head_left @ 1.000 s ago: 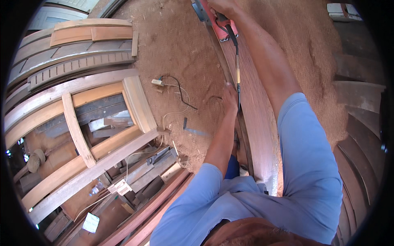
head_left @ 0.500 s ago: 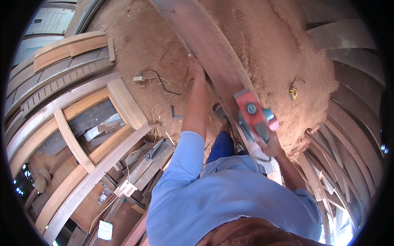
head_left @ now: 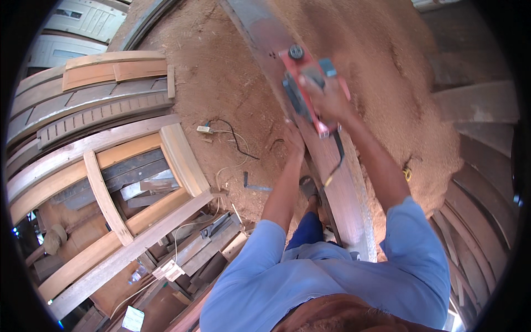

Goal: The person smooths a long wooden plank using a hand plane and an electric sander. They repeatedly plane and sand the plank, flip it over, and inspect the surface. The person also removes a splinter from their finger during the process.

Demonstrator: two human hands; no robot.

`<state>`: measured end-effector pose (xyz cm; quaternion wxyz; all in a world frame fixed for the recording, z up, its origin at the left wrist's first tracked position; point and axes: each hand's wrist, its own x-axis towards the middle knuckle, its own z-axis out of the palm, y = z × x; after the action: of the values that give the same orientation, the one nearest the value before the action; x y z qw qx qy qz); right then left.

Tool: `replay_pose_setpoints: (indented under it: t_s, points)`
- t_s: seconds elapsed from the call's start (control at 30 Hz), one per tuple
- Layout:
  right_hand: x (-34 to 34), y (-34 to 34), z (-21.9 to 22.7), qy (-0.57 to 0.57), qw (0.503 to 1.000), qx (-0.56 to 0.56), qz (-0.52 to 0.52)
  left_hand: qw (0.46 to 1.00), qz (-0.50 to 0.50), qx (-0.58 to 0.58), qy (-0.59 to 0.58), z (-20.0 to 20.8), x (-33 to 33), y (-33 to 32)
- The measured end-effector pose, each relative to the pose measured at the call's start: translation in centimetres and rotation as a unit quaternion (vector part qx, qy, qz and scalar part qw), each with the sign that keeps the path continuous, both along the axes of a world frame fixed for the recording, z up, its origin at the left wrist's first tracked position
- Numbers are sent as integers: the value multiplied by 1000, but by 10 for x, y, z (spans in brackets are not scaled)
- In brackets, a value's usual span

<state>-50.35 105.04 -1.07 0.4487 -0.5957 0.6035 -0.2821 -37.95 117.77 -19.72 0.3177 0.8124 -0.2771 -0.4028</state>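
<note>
A long reddish-brown wooden plank [head_left: 343, 202] runs from my body away to the upper left. On its top face sits a red electric hand planer [head_left: 310, 94] with a black knob at its front and a black cord trailing back. My right hand [head_left: 331, 102] is wrapped round the planer's handle, slightly blurred by motion. Against the plank's left edge, just behind the planer, my left hand [head_left: 294, 139] grips the wood, its fingers partly hidden. A black and yellow length of cord [head_left: 332, 176] lies across the plank.
Wood shavings [head_left: 398, 110] cover the ground. At left lie a wooden frame [head_left: 91, 188] and stacked panels [head_left: 110, 74]. A power socket [head_left: 204, 129] with cables and an L-shaped square [head_left: 255, 185] lie nearby. Curved boards [head_left: 470, 205] line the right side.
My right hand has pushed the planer forward along the plank, away from my body. My left hand now sits nearer to me on the plank's left edge, and the view has shifted slightly.
</note>
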Motion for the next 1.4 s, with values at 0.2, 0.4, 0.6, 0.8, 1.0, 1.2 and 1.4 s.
replay_pose_setpoints:
  t_s: [0.2, 0.4, 0.6, 0.8, 1.0, 1.2, 1.4]
  points:
    - [75, -188, 50, 8, 998, -52, 39, 998, -21, 59, 9, -21, 12, 4]
    - [99, -216, 65, -83, 995, 50, 17, 998, 25, 48, -23, 24, 7, -2]
    - [33, -98, 12, -84, 991, 102, 28, 996, -26, 62, -57, 30, 8, -11]
    - [-93, 195, 35, -48, 991, 91, 86, 996, 25, 78, -24, 8, 0, -18]
    - [-114, 294, 40, -38, 979, 182, 81, 999, 38, -24, 24, -48, 22, -4]
    - [-41, 116, 40, -50, 988, 109, 94, 999, 25, 41, -1, 20, 1, -13]
    - [54, -122, 16, 89, 988, -45, 120, 995, -9, 86, 39, 19, 12, -5]
